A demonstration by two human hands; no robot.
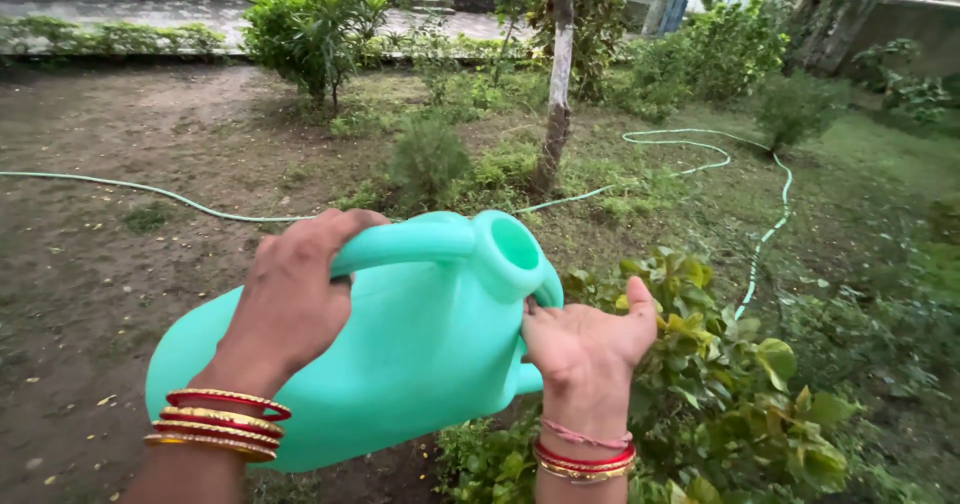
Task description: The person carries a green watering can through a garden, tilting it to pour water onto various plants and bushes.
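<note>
A large turquoise plastic watering can (420, 354) is held tilted in front of me, its round open mouth facing up and to the right. My left hand (295, 294) is wrapped around the can's top handle. My right hand (585, 349) presses against the can's right side just below the mouth, thumb raised. Red and gold bangles circle both wrists. Below the can grows a leafy green-and-yellow shrub (720, 374).
A pale green hose (700, 149) snakes across the bare soil and grass. A thin tree trunk (558, 84) stands ahead, with small bushes (315, 29) around it. A paved path and buildings lie at the far edge.
</note>
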